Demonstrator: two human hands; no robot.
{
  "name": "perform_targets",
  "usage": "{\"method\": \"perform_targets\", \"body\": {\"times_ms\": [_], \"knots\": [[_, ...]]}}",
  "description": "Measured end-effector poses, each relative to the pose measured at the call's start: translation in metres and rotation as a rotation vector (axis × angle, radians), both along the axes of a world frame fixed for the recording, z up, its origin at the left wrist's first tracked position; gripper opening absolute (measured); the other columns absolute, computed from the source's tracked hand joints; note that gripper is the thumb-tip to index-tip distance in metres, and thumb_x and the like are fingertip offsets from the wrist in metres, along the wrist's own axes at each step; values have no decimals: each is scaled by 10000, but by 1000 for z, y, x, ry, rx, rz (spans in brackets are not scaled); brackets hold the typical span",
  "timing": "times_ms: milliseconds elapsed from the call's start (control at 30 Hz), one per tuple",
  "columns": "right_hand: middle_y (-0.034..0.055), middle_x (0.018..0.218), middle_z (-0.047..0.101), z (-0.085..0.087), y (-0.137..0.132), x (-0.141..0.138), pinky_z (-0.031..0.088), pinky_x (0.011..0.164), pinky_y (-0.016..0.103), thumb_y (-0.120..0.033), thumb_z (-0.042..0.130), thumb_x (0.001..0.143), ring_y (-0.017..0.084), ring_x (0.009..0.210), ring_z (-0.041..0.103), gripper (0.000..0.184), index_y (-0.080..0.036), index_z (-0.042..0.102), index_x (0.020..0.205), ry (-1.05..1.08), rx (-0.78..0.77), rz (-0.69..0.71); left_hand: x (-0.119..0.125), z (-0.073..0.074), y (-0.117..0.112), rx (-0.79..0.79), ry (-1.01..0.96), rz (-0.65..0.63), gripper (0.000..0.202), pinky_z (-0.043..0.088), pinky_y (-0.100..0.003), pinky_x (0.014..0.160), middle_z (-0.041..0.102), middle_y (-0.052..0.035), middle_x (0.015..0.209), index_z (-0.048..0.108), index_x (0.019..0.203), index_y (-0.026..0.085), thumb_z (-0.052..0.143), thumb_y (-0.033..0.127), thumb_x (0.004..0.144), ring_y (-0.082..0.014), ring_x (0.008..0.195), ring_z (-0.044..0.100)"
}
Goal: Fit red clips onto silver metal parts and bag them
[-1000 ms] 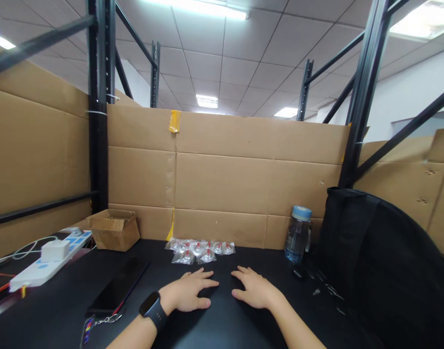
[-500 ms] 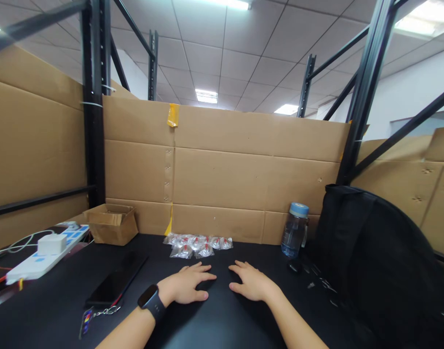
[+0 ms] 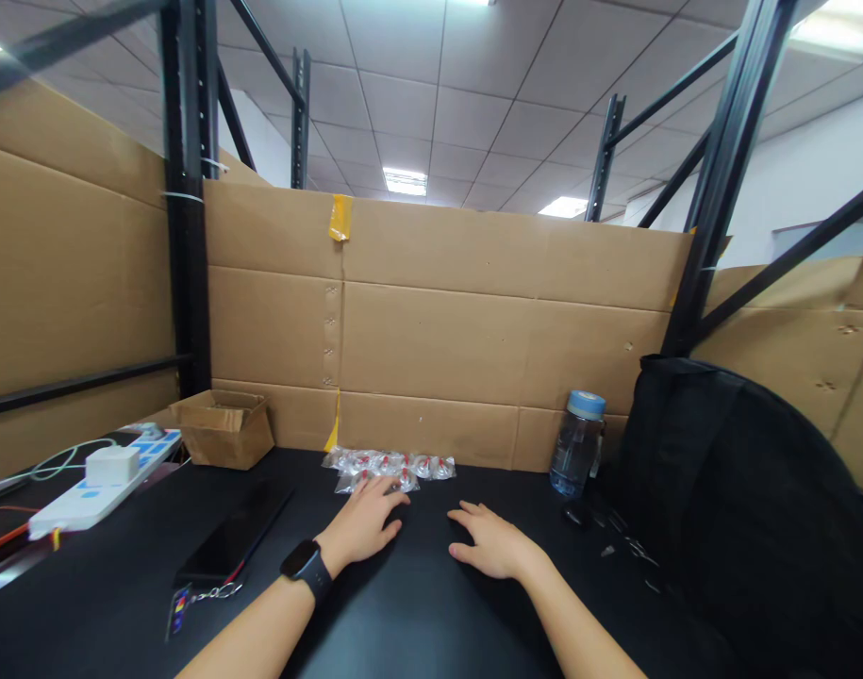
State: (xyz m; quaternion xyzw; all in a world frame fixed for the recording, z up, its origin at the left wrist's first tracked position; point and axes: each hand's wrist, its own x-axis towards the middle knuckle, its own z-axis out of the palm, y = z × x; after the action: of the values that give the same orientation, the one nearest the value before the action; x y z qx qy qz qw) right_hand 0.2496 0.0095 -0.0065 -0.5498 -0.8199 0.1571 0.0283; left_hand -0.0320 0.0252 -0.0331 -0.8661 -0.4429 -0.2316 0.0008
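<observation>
Several small clear plastic packets (image 3: 421, 466) with red and silvery contents lie in a row on the black tabletop (image 3: 417, 622), close to the cardboard wall. What is inside them is too small to make out. My left hand (image 3: 364, 523), with a dark smartwatch (image 3: 305, 564) on its wrist, reaches over the front packets with fingers spread. Its fingertips partly cover them, and I cannot tell whether they touch. To the right, my right hand (image 3: 491, 542) hovers at or just above the tabletop, fingers apart and holding nothing.
At left are a small open cardboard box (image 3: 225, 434), a white power strip (image 3: 74, 509) and a black phone (image 3: 233, 533) with a keychain. A blue-lidded water bottle (image 3: 576, 448) and a black backpack (image 3: 742, 509) stand at right. Behind rises a cardboard wall (image 3: 431, 339).
My left hand has moved forward, over the front packets. My right hand stays nearly where it was. The camera view has shifted slightly.
</observation>
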Motion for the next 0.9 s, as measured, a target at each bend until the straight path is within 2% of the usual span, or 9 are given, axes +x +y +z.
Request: {"method": "perform_targets", "body": {"times_ms": [67, 167, 400, 700, 900], "knots": [[128, 1619, 329, -2, 2, 1, 273, 1179, 538, -530, 589, 867, 386, 1494, 271, 699, -273, 456, 1504, 2, 3, 10, 1, -5, 5, 69, 29, 116, 414, 279, -521, 1159, 538, -95, 1428, 608, 1309, 273, 556, 278, 899, -318, 1371, 422], [133, 1622, 320, -4, 4, 2, 260, 1189, 519, -530, 585, 872, 372, 1502, 257, 703, -263, 450, 1508, 5, 5, 20, 2, -10, 9, 37, 77, 189, 457, 232, -557, 1165, 502, -102, 1485, 539, 1398, 256, 479, 334, 952, -334, 1413, 364], [136, 1626, 310, -4, 3, 2, 244, 1197, 509, -536, 575, 877, 367, 1508, 242, 710, -260, 437, 1516, -7, -3, 30, 0, -11, 8, -49, 76, 161, 459, 274, -552, 1126, 547, -91, 1445, 525, 1399, 268, 419, 378, 965, -326, 1387, 371], [121, 1634, 295, 0, 1, 1, 240, 1200, 496, -552, 570, 878, 359, 1512, 232, 716, -268, 428, 1520, -6, -18, 20, 1, -10, 4, -131, 93, 148, 531, 245, -585, 1141, 508, -72, 1487, 456, 1482, 320, 402, 421, 963, -349, 1410, 342], [119, 1623, 323, -1, 0, 0, 258, 1191, 503, -529, 586, 873, 362, 1504, 257, 700, -268, 449, 1508, 10, 4, 14, 2, -11, 3, -125, 86, 121, 463, 265, -615, 1113, 528, -79, 1459, 567, 1399, 334, 418, 384, 964, -372, 1400, 364]]}}
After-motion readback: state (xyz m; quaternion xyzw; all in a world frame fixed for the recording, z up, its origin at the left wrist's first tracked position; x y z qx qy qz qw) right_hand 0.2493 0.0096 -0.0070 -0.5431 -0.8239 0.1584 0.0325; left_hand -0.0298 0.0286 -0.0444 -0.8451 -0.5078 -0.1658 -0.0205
